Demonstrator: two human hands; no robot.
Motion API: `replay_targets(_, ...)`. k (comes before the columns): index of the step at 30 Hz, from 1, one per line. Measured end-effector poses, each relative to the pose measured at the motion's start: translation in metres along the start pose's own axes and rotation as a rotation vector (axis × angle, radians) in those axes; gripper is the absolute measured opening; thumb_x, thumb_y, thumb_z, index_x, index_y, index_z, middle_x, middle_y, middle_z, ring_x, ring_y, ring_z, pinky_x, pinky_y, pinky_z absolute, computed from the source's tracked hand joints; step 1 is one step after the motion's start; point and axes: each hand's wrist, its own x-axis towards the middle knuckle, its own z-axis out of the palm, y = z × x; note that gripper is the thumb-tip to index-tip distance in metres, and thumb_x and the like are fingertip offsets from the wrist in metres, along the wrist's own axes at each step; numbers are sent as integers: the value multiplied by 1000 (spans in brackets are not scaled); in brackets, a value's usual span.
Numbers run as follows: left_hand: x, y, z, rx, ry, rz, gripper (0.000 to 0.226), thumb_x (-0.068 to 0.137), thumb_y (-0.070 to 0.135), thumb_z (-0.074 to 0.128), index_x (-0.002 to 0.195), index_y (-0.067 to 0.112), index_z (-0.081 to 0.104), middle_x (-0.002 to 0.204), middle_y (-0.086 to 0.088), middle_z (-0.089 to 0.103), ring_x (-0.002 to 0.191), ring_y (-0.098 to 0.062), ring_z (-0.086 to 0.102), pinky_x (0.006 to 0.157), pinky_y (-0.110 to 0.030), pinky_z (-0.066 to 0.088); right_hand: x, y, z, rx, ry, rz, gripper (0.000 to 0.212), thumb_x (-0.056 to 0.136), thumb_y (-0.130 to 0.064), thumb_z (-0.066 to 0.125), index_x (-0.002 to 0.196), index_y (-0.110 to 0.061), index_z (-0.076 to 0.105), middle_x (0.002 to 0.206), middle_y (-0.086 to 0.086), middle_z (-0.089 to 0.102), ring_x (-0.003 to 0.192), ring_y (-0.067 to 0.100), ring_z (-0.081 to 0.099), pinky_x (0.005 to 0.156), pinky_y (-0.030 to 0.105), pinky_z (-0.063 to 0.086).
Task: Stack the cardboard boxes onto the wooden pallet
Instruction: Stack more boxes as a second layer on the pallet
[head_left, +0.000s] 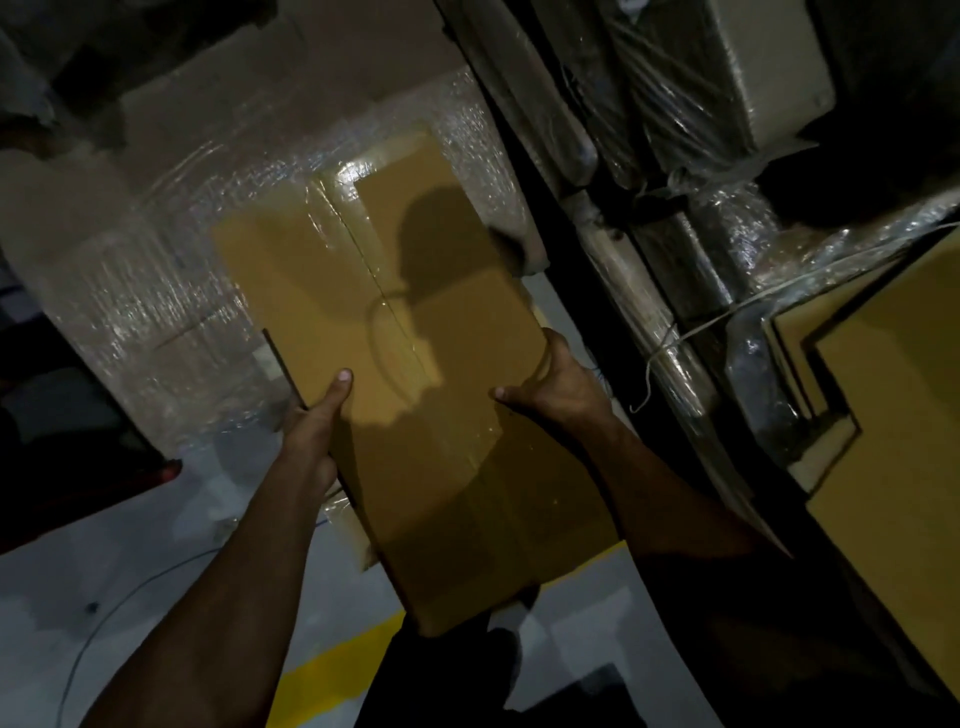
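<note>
While we look down, we see a long brown cardboard box (415, 374) held up in front of us with both hands. Our left hand (311, 426) grips the left edge of the box, with the thumb lying on top and the other fingers hidden under the side. Our right hand (550, 384) grips the right edge, with the thumb on top and the fingers curled round the side. The box is tilted, and a clear strip of tape (363, 249) runs down the middle of its top. A dark shadow falls across the top of the box.

Behind the far end of the box we see a big stack wrapped in shiny plastic wrap (171, 270). We cannot tell if the box touches it. To the right stand more wrapped loads (691, 119), with a thin string (670, 353) tied round one of them. At the right edge we see more brown cardboard (893, 395).

Below the box is the grey floor (171, 530) with a yellow line (332, 670) painted on it. A thin wire (119, 613) curves over the floor on the left. The place is dim, and we cannot pick out a wooden pallet for sure.
</note>
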Motion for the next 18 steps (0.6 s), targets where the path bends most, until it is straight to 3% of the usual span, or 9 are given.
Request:
replay_targets(4, -29, -3, 3, 23, -13, 76, 96, 46, 49, 93, 131, 21, 59, 116, -6, 71, 99, -28, 71, 65, -40, 59, -36, 6, -4, 9, 82, -24, 104, 67, -63, 82, 151, -40, 25, 139, -1, 56, 126, 28, 54, 100, 45, 48)
replay_targets(7, -58, -7, 4, 64, -33, 212, 77, 67, 40, 87, 134, 19, 54, 118, -4, 69, 100, -24, 69, 69, -37, 58, -69, 14, -2, 36, 162, -44, 100, 72, -57, 83, 152, -39, 26, 139, -2, 56, 126, 27, 54, 95, 41, 46)
replay_targets(10, -94, -15, -1, 109, -59, 358, 63, 82, 28, 79, 137, 19, 49, 113, 0, 67, 98, -21, 67, 77, -37, 57, -111, 27, 3, 99, 253, -73, 104, 68, -64, 82, 152, -41, 25, 140, -4, 57, 125, 26, 56, 97, 46, 49)
replay_targets(13, -128, -23, -15, 160, -131, 493, 64, 82, 25, 79, 138, 22, 48, 113, 0, 67, 99, -20, 67, 78, -37, 58, -157, 42, 12, 157, 329, -88, 105, 63, -73, 79, 150, -45, 27, 138, -9, 59, 125, 25, 56, 99, 49, 49)
replay_targets(16, -170, -37, -37, 259, -216, 639, 70, 81, 22, 79, 142, 21, 44, 117, 1, 64, 102, -17, 64, 74, -26, 55, -221, 63, 29, 249, 400, -95, 102, 62, -73, 79, 147, -47, 28, 137, -7, 58, 125, 26, 55, 102, 52, 47)
replay_targets(18, -200, -45, -52, 312, -265, 717, 73, 81, 23, 80, 144, 23, 42, 121, 2, 62, 108, -18, 62, 84, -29, 53, -265, 76, 43, 299, 436, -84, 106, 64, -71, 79, 151, -44, 23, 143, -1, 52, 130, 31, 50, 106, 55, 43)
